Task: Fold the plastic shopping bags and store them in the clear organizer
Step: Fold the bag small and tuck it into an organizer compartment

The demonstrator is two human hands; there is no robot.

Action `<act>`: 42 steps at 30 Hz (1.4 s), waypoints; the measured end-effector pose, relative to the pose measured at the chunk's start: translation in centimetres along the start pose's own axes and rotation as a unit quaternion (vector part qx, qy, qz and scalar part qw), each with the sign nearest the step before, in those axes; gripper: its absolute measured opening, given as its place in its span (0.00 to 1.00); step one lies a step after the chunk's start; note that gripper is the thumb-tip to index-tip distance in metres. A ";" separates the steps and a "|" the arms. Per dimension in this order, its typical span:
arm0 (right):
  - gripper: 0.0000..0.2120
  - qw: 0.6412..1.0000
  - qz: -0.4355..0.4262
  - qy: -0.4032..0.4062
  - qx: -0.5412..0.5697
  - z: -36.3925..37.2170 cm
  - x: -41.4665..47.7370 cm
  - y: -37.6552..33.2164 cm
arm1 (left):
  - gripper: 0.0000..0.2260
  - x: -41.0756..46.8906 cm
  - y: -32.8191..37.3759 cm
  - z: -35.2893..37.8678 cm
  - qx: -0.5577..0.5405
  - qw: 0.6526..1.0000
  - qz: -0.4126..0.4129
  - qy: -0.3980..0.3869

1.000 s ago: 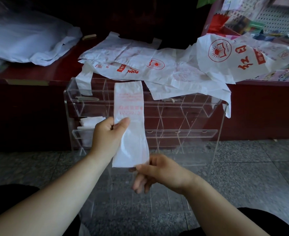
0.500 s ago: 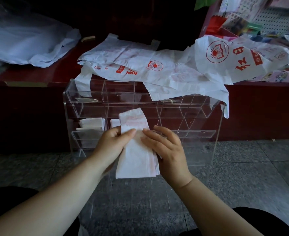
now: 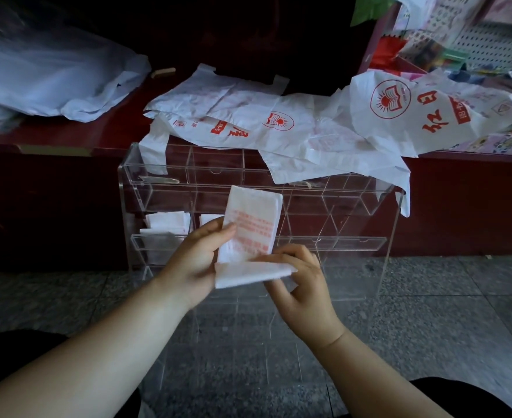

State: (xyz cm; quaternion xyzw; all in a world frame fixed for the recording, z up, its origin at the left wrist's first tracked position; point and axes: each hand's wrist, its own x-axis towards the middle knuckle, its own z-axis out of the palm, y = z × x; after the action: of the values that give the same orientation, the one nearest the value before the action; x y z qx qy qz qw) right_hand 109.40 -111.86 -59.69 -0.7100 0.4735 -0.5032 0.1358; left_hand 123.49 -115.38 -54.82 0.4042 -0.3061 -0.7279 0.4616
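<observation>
change: long hanging strip 1 s ago, now a short packet w/ bottom end turned up; folding nearly done, stowing comes next I reckon
folded bag [image 3: 250, 233]: in the air btwn my hands, in front of organizer [image 3: 339, 188], not in a slot yet
left hand [image 3: 194, 263]: pinches bag's left edge, thumb on front
right hand [image 3: 303, 282]: fingers curled round lower flap at crease
axis: upper panel upright, top edge twd upper tier; lower flap lies crosswise

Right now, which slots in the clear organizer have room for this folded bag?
In the clear organizer, the slots right of the stored bags look bare, free for the held bag. The top row is crowded: loose bags drape into its left and right ends.
</observation>
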 end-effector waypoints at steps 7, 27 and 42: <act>0.19 0.969 0.232 0.005 0.084 -1.0 0.8 -1.3 | 0.11 0.0 -1.2 0.5 0.053 0.997 0.045 -0.016; 0.04 0.905 0.361 -0.037 0.220 -0.8 1.0 -2.4 | 0.08 -0.1 -3.1 0.6 0.214 0.957 0.163 0.105; 0.08 0.848 0.433 -0.010 0.304 -1.2 1.3 -2.2 | 0.17 1.1 -2.1 -0.8 0.306 0.897 0.234 0.216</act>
State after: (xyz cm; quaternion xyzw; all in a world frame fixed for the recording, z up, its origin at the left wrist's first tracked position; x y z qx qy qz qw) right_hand 109.58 -111.46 -56.90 -0.3611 0.5551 -0.5047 0.5538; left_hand 123.01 -115.65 -57.33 0.5895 -0.4922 -0.3642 0.5268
